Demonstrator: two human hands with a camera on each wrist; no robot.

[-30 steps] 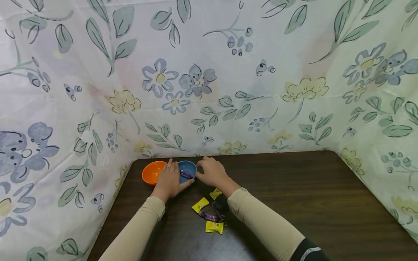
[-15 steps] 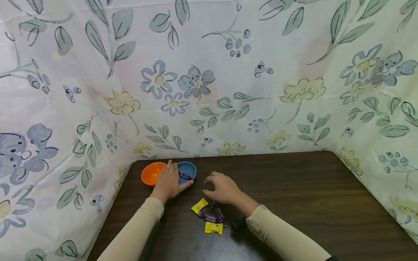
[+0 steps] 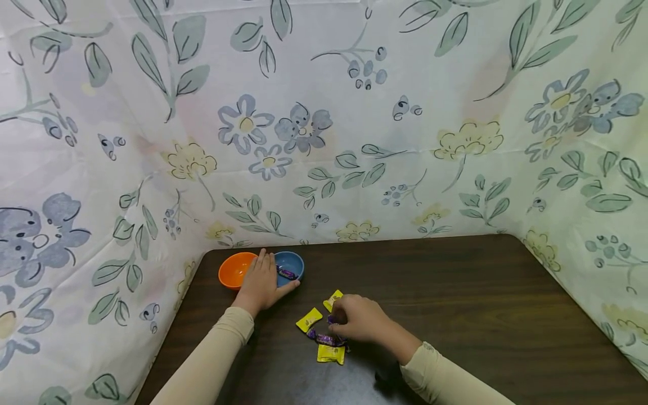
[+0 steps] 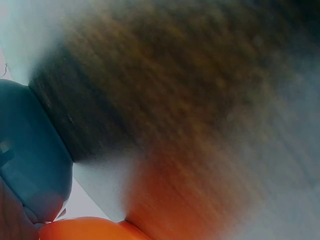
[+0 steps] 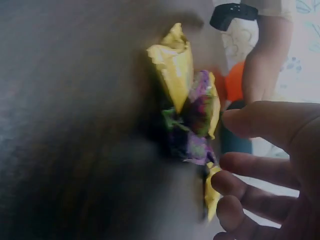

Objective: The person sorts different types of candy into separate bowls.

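Observation:
Side by side at the table's far left stand an orange bowl [image 3: 234, 272] and a blue bowl [image 3: 297, 262]; a purple-wrapped candy [image 3: 287, 274] lies in the blue one. My left hand [image 3: 263, 286] rests over their adjoining rims, fingers extended and thumb along the blue bowl's front. Over the loose candies hovers my right hand [image 3: 363, 322], thumb and fingers apart with nothing held. Near its fingertips are yellow-wrapped candies [image 3: 309, 320] and purple-wrapped candies [image 3: 325, 339], partly hidden by the hand. In the right wrist view, a purple candy [image 5: 197, 147] lies just beyond the thumb.
The dark wooden table [image 3: 455, 292] stretches to the right of the hands. Floral cloth [image 3: 354, 185] hangs along its back and both sides. A dark shape [image 3: 387, 382] shows under the right forearm.
My right hand has moved from the blue bowl's right rim back toward me, to the loose candies. My left hand stays on the bowls.

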